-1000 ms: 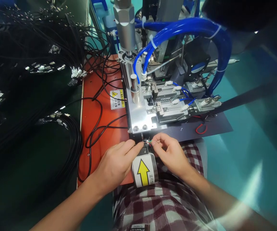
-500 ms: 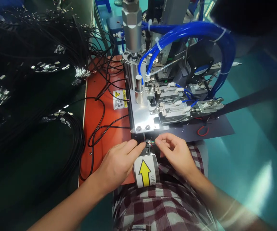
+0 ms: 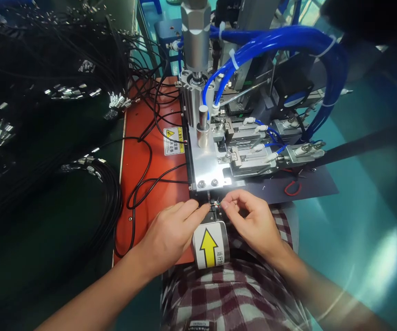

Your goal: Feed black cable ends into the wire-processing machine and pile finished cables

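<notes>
My left hand [image 3: 171, 234] lies flat on the orange base plate [image 3: 143, 151], its fingertips pressing a thin black cable against the small black fixture [image 3: 215, 210] at the front of the machine. My right hand [image 3: 253, 220] pinches the cable's fine coloured wire ends [image 3: 218, 202] between thumb and forefinger just right of that fixture. A yellow arrow label [image 3: 210, 246] sits directly below the fixture, between my hands. Above rises the silver machine block [image 3: 208, 161] with its pneumatic cylinder [image 3: 195, 41].
Bundles of black cables with metal connectors [image 3: 91, 165] cover the dark bench to the left; more lie at the back left [image 3: 70, 92]. Blue air hoses [image 3: 281, 41] loop over the machine. A red wire scrap [image 3: 293, 187] lies on the dark mat at right. My checked shirt fills the bottom.
My hands stay at the fixture. My right fingers have shifted slightly along the wire ends. The view has drifted a little, which puts the machine further right in the picture.
</notes>
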